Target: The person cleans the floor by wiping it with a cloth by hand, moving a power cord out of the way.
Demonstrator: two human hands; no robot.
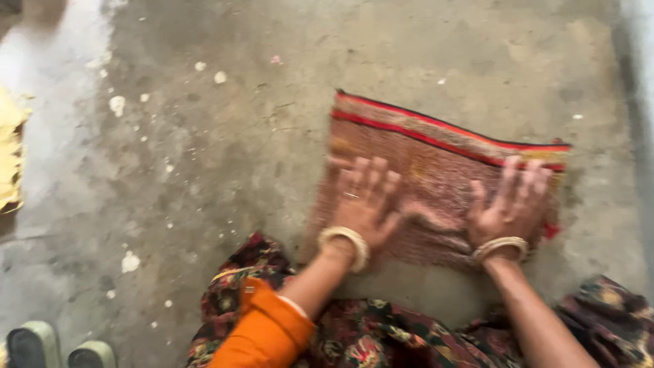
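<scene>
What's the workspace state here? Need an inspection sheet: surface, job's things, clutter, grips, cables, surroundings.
Surface: bare grey concrete floor, stained, with a paler patch at far left.
Job's things: folded reddish-brown cloth with red and dark edge stripes, lying flat on the floor.
Clutter: white flecks scattered over the left of the floor.
Grips: left hand and right hand both open, palms pressed flat on the cloth; a bangle on each wrist.
Cables: nothing seen.
Surroundings: yellow material at left edge; two pale green rounded objects at bottom left, blurred; patterned dark garment and orange sleeve along the bottom.
</scene>
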